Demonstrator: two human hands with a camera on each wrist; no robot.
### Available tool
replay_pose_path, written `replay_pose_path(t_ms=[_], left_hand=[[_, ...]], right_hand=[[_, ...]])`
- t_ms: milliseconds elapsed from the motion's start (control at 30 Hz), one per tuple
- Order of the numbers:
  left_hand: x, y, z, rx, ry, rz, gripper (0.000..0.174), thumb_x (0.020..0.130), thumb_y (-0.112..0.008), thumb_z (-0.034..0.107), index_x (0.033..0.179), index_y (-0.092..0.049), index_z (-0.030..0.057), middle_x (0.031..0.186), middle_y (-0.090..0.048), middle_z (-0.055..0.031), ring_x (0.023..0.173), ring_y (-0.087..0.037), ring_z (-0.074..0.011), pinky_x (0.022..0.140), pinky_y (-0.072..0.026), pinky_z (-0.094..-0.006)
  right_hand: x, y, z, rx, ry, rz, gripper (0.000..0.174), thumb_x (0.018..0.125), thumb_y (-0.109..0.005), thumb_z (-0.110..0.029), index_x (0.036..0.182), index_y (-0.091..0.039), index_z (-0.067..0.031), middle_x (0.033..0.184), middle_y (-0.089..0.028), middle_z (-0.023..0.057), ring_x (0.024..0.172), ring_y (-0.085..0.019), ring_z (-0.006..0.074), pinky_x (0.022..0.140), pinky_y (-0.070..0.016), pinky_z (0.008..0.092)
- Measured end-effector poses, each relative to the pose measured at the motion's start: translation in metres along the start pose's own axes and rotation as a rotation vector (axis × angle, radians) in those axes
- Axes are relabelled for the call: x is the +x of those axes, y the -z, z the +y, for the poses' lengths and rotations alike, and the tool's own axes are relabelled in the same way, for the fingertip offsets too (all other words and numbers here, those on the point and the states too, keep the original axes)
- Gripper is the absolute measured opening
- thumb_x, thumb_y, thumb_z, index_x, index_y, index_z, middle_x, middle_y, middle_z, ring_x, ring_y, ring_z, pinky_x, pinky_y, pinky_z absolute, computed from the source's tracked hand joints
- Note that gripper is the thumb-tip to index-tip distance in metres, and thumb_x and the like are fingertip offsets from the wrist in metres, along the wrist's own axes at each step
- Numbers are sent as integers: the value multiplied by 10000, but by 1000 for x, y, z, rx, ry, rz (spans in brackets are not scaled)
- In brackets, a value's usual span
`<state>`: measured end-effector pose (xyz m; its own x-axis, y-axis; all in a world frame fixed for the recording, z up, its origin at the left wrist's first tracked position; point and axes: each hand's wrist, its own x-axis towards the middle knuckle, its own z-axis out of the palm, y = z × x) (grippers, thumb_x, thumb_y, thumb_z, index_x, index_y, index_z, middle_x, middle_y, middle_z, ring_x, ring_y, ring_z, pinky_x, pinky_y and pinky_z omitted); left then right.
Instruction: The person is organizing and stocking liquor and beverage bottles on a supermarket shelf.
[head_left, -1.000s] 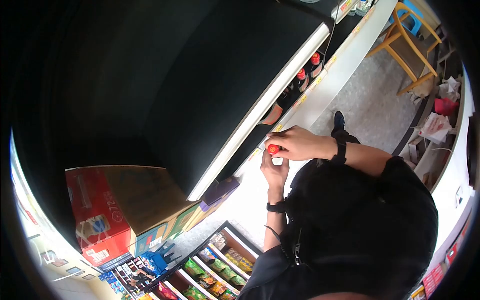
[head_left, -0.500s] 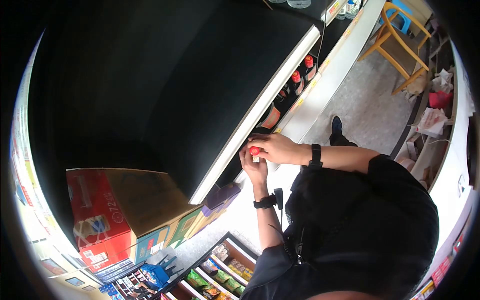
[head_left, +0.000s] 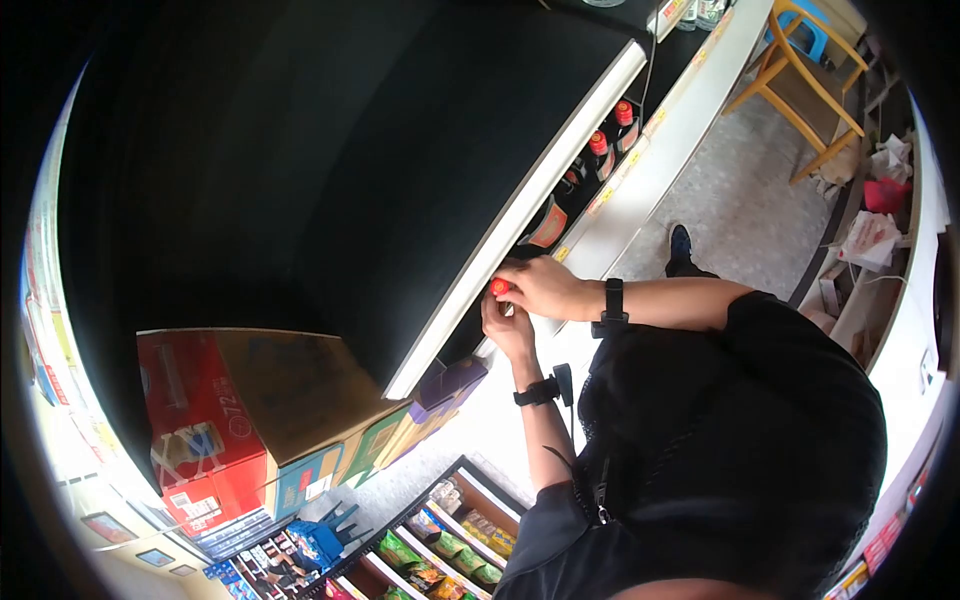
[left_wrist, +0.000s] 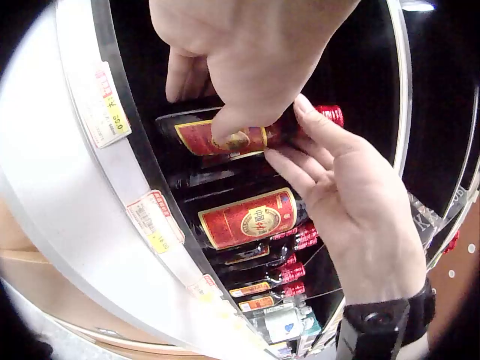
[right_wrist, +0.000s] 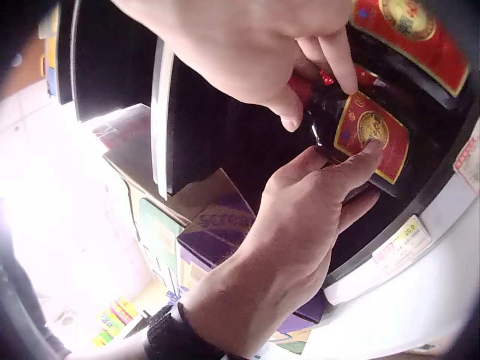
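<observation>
A dark glass bottle with a red cap (head_left: 500, 287) and a red, gold-edged label (left_wrist: 191, 136) is held by both hands at the shelf's front edge. My left hand (head_left: 508, 332) grips its body, thumb across the label (right_wrist: 356, 112) in the right wrist view. At the neck, close to the cap, the fingers of my right hand (head_left: 552, 287) curl round it. The bottle lies slanted across the left wrist view, over the shelf's dark interior. Its underside is hidden by the hands.
Beside it on the shelf stands a similar red-labelled bottle (left_wrist: 251, 221), with several more further along. A white upper shelf edge (head_left: 530, 210) runs close above the hands. Price tags line the lower shelf lip (left_wrist: 157, 217). Cardboard boxes (head_left: 285, 390) are stacked at the left; a wooden chair (head_left: 800, 85) stands far right.
Both hands have carried the bottle left in the head view, from in front of the shelf to its opening beneath the white upper edge. Both keep their hold.
</observation>
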<state>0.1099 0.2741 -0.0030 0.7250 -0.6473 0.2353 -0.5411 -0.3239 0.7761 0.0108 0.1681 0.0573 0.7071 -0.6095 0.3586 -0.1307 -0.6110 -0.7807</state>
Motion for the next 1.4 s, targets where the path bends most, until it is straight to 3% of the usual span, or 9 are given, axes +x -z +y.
replay_pose_path(t_ms=[300, 633, 767, 833, 900, 933, 1100, 1200, 1400], left_hand=[[12, -13, -15, -300, 154, -202, 298, 844, -660, 11, 1122, -596, -74, 1012, -683, -116, 925, -635, -123, 803, -521, -273], [11, -9, -8, -312, 135, -221, 270, 834, -666, -5, 1093, -613, -59, 982, -692, -121, 911, -656, -154, 825, -525, -287], [0, 6, 30, -155, 83, -177, 303, 782, -729, 31, 1073, -651, 1, 994, -685, -141, 899, -679, -207, 808, -543, -306], [-9, 0, 46, -130, -90, -168, 294, 769, -741, 50, 1046, -662, -6, 1010, -679, -138, 878, -680, -229, 789, -546, -311], [-19, -17, 64, -191, -46, -169, 305, 757, -754, 74, 1039, -669, -3, 1003, -681, -144, 854, -679, -254, 767, -545, -322], [-21, -27, 66, -179, 0, -234, 355, 783, -734, 47, 1114, -630, -27, 1049, -662, -149, 951, -670, -229, 826, -553, -322], [-10, -69, 107, -175, 185, -291, 468, 831, -714, 183, 1195, -570, -74, 1076, -641, -259, 975, -663, -303, 840, -545, -363], [-13, -98, 104, -297, 169, -330, 617, 824, -701, 256, 1275, -484, -105, 1096, -621, -295, 968, -661, -351, 818, -546, -367], [-8, -121, 101, -390, 173, -365, 728, 823, -691, 229, 1356, -347, -128, 1205, -562, -301, 1103, -602, -325, 879, -530, -355]], right_hand=[[5, 6, 7, -252, -59, -42, 269, 810, -669, -318, 891, -652, -63, 739, -676, 101, 680, -669, 277, 601, -522, 378], [-2, 12, 9, -257, -22, -42, 264, 778, -688, -286, 896, -681, -50, 754, -668, 105, 712, -665, 263, 598, -522, 372], [-15, 55, -4, -130, 110, 96, 250, 744, -729, -241, 885, -685, -39, 774, -687, 106, 676, -678, 243, 594, -542, 320], [-20, 79, -9, -111, 45, 81, 260, 737, -757, -225, 884, -681, -24, 763, -687, 102, 669, -678, 244, 595, -544, 311], [-24, 97, -9, -135, 1, 88, 259, 728, -767, -215, 873, -676, -22, 757, -682, 105, 678, -674, 264, 607, -540, 324], [-25, 102, -6, -152, -3, 128, 248, 742, -753, -235, 864, -667, -37, 725, -669, 106, 652, -665, 267, 582, -531, 335], [-21, 124, 17, -242, -51, 293, 265, 738, -767, -227, 915, -688, -46, 762, -683, 125, 675, -668, 305, 590, -537, 335], [-14, 136, 24, -205, -162, 295, 296, 731, -780, -227, 940, -689, -37, 777, -688, 128, 691, -680, 287, 597, -540, 326], [-8, 128, 60, -90, -149, 336, 326, 733, -792, -200, 981, -684, -18, 783, -700, 125, 683, -695, 228, 609, -545, 306]])
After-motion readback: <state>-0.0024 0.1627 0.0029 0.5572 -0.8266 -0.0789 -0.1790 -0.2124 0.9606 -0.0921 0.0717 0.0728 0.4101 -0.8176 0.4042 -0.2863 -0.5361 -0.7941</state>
